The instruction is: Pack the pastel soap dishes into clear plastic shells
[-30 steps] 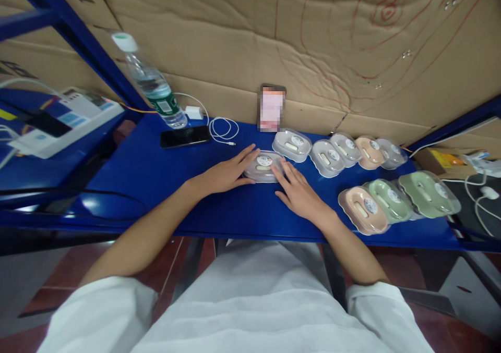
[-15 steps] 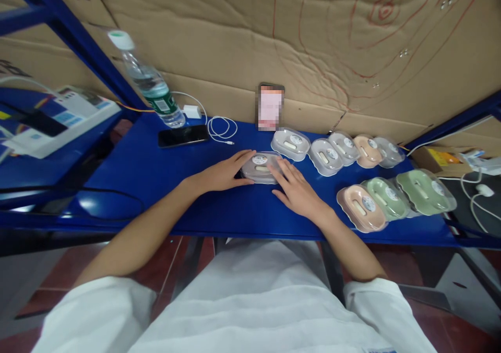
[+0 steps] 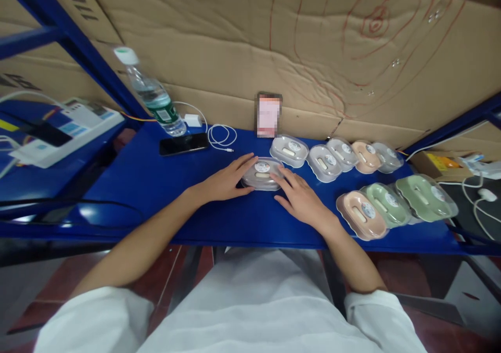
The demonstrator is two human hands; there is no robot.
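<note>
"Which step's this, d'you reckon?"

"Prob. steadying the grey box (image 3: 259,183). It's flat on the blue table (image 3: 235,222), b/w both hands. Left hand (image 3: 219,184) has thumb and fingers apart around the left end, touching; can't tell if it's squeezing. Right hand (image 3: 304,195) rests fingertips at the right end, thumb off to the near side."

"And a lift from there'd need what?"

"IMO, that thumb brought in, so both ends are held evenly. Clear plastic looks slick."

"What's in the boxes?"

"In theirs, a pale oblong piece (image 3: 262,175) (no idea what, too small to tell) + a round sticker (image 3: 262,167). Far R: four other grey boxes (image 3: 288,151) & a peach one (image 3: 367,156). Near R: another peach box (image 3: 361,215), then two green boxes (image 3: 426,197), all w/ clear covers. Bottle (image 3: 159,105), far L, has clear liquid."
</note>
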